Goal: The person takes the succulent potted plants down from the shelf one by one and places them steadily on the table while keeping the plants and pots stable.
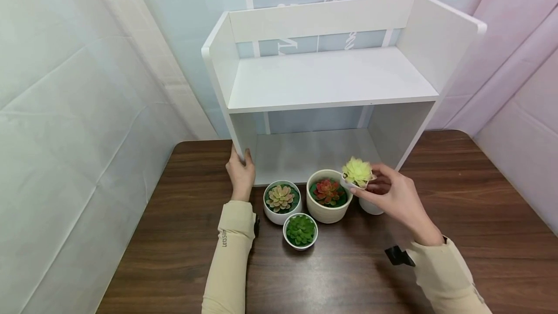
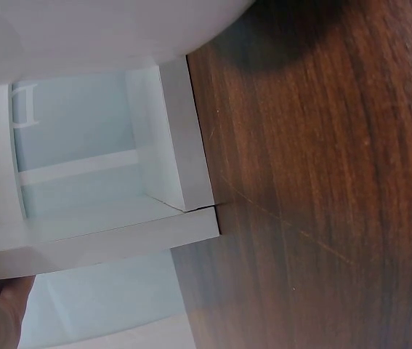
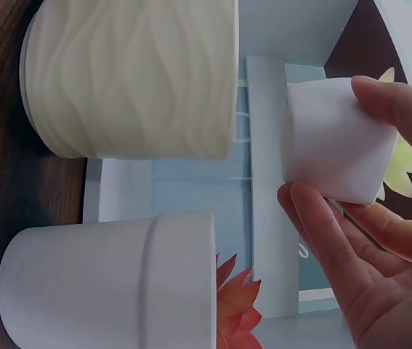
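My left hand (image 1: 241,173) grips the front edge of the left side panel of a white two-tier shelf (image 1: 331,79), thumb on the inner side and fingers around the outside. In my right hand (image 1: 403,200) is a small white pot (image 3: 336,138) with a yellow-green succulent (image 1: 357,172), pinched between thumb and fingers and raised off the table. Below it stands a white pot (image 3: 111,287) with a red succulent, mostly hidden by the hand in the head view. Beside that is a cream wavy-textured pot (image 1: 327,213) holding another red succulent.
A white pot (image 1: 279,217) with a pinkish-green succulent and a smaller one with a green succulent (image 1: 300,230) stand left of the cream pot. All are on a dark wooden table (image 1: 340,275), before the shelf's lower compartment (image 1: 301,156). Pale curtains (image 1: 87,86) hang around.
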